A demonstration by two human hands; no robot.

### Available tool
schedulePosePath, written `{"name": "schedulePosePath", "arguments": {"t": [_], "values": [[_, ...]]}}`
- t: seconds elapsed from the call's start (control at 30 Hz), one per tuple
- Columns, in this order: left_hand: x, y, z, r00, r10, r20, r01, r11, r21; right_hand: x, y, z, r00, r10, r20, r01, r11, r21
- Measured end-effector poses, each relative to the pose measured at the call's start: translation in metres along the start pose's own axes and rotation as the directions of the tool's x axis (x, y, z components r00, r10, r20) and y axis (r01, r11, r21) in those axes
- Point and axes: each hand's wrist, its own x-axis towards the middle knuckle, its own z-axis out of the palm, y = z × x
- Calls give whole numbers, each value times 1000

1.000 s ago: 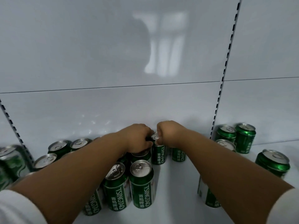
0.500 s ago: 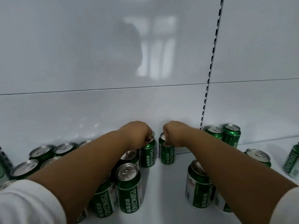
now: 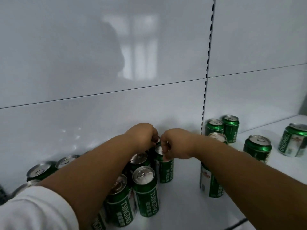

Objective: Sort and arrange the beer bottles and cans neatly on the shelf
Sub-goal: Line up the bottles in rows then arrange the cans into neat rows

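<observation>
Broadly, largest first.
Shelf (image 3: 182, 205): white board against a white back panel; green cans stand on it in loose clusters.
Loose cans (image 3: 257, 147): scattered on the right, well apart from the main group.
Left cluster (image 3: 144, 190): upright cans packed in rough rows.
Left hand (image 3: 141, 136): fingers curled over the top of a rear can (image 3: 157, 140), mostly hidden.
Right hand (image 3: 176, 143): fingertips pinch the rim of the can (image 3: 164, 166) just beside it.
Advice: likely best to keep both cans upright, sliding them flush with labels facing front.
</observation>
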Motion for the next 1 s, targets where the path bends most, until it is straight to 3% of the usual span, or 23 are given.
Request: {"name": "schedulePosePath", "arguments": {"t": [0.17, 0.33, 0.6, 0.73, 0.83, 1.0], "values": [[-1, -4, -6, 999, 39, 13, -39, 999, -19, -6, -14, 11, 991, 83, -101, -72, 992, 106], [-1, -7, -8, 995, 90, 31, -88, 995, -51, -21, -17, 39, 922, 268, -279, -203, 949, 243], [-6, -7, -15, 987, 146, 64, -148, 989, 17, -34, -25, 68, 831, 425, -359, -218, 843, 493], [-13, 5, -14, 984, 176, -9, -176, 983, -43, -57, -29, 82, 697, 515, -499, -190, 803, 565], [-18, 26, -20, 970, 243, 13, -240, 965, -106, -80, -28, 97, 597, 549, -585, -161, 796, 583], [-17, 60, -24, 952, 289, 100, -283, 957, -69, -109, -14, 110, 519, 614, -594, -167, 755, 634]]}}
